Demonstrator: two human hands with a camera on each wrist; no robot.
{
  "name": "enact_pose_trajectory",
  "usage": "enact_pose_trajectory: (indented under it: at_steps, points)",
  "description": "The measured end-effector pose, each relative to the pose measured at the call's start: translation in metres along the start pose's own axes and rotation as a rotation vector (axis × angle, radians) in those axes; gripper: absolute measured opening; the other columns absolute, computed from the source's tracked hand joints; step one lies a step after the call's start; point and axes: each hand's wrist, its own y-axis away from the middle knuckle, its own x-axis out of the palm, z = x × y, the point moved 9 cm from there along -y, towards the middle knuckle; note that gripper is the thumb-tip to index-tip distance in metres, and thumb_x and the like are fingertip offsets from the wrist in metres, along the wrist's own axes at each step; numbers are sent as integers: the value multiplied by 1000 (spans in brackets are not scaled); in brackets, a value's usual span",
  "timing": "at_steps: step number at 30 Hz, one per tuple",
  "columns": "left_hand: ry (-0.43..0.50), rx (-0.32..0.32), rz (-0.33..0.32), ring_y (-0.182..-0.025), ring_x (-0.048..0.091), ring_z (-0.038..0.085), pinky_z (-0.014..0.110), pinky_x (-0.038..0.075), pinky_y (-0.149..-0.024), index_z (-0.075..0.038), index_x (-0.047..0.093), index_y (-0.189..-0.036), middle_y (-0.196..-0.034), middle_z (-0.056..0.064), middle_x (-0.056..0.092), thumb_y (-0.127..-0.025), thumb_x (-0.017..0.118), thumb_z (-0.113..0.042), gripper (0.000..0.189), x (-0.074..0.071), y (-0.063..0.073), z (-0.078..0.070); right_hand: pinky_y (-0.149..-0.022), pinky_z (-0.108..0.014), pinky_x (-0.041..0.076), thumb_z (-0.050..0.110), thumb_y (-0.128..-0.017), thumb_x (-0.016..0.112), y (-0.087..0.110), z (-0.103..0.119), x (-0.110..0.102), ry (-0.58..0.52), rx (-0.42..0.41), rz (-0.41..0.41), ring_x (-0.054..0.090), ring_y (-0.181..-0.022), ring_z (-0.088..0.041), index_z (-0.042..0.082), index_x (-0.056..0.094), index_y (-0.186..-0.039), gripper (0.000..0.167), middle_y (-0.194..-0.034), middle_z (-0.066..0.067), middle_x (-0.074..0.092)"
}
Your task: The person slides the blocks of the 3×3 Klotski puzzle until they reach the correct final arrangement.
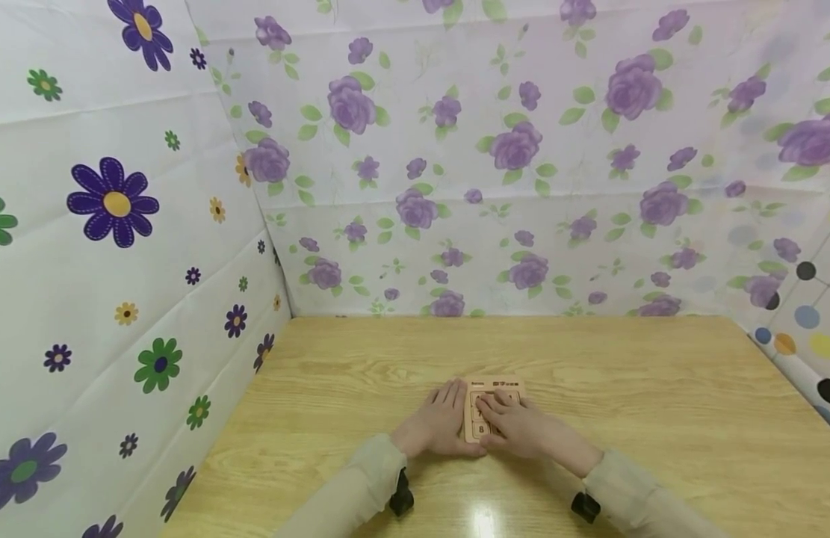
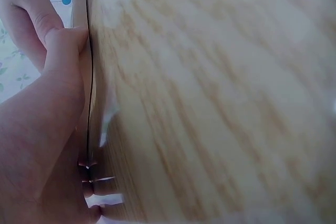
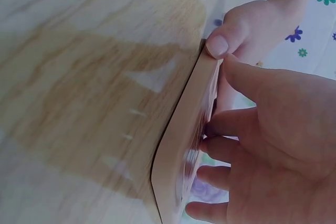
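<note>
A small wooden number puzzle board (image 1: 485, 379) lies flat on the table in the head view, its numbered tiles partly covered. The tile marked 8 (image 1: 481, 429) shows between the hands. Along the board's left edge lies my left hand (image 1: 441, 422), fingers straight and thumb stretched to the near edge. My right hand (image 1: 522, 427) reaches over from the right, fingertips on the tiles and thumb by the near edge. In the right wrist view the left thumb (image 3: 218, 45) presses the board's side, close to the right thumb. The tiles under my right fingers are hidden.
A wood-grain table (image 1: 307, 388) extends around the board. White cloth with purple roses (image 1: 417, 209) hangs behind it, a flower-print cloth (image 1: 119, 205) stands on the left, and a dotted cloth (image 1: 807, 317) on the right. Dark wrist-worn devices (image 1: 401, 497) sit at both sleeves.
</note>
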Motion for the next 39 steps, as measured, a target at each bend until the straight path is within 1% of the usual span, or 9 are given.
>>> enact_pose_trajectory:
  at_steps: [6, 14, 18, 24, 29, 33, 39]
  points:
    - [2, -3, 7, -151, 12, 30, 45, 22, -122, 0, 6, -155, -162, 18, 9, -78, 45, -83, 120, 1, 0, -1, -116, -65, 19, 52, -97, 46, 5, -3, -1, -18, 9, -3, 19, -148, -38, 8, 31, -151, 71, -158, -13, 30]
    - [4, 0, -14, -150, 14, 31, 45, 22, -122, 1, 6, -154, -162, 19, 9, -79, 44, -83, 119, -1, 0, -1, -115, -67, 17, 51, -96, 48, 10, -19, -1, -10, 39, -13, 17, -147, -41, 6, 30, -151, 74, -158, -17, 27]
    - [17, -17, -5, -151, 12, 30, 45, 21, -122, 0, 4, -155, -163, 17, 8, -78, 45, -83, 120, 0, 0, 1, -115, -67, 17, 48, -97, 50, 15, -26, -3, -17, 49, -21, 17, -147, -43, 4, 31, -150, 72, -157, -18, 27]
    - [34, -33, 4, -151, 12, 29, 44, 22, -122, -1, 4, -155, -163, 16, 8, -78, 47, -82, 119, -1, 3, 3, -115, -68, 16, 49, -95, 52, 21, -35, -4, -19, 96, -39, 18, -146, -43, 0, 32, -149, 75, -156, -20, 29]
    - [22, -27, 6, -151, 13, 30, 43, 22, -122, 0, 5, -155, -163, 17, 9, -78, 47, -82, 119, -3, 4, 2, -115, -68, 16, 51, -95, 52, 26, -37, -4, -24, 119, -34, 19, -146, -44, -5, 34, -147, 78, -155, -24, 29]
    - [13, -22, 3, -151, 12, 30, 43, 21, -122, 0, 5, -155, -163, 17, 8, -78, 46, -82, 119, -1, 2, 2, -115, -68, 16, 51, -95, 52, 28, -35, -5, -31, 120, -39, 20, -146, -44, -5, 34, -146, 78, -155, -23, 30]
    - [29, -21, 5, -151, 11, 29, 44, 21, -122, 0, 4, -155, -163, 17, 7, -79, 45, -82, 119, 0, 0, 1, -114, -68, 18, 50, -95, 52, 28, -34, -4, -16, 108, -45, 22, -146, -43, -3, 34, -147, 76, -155, -22, 30]
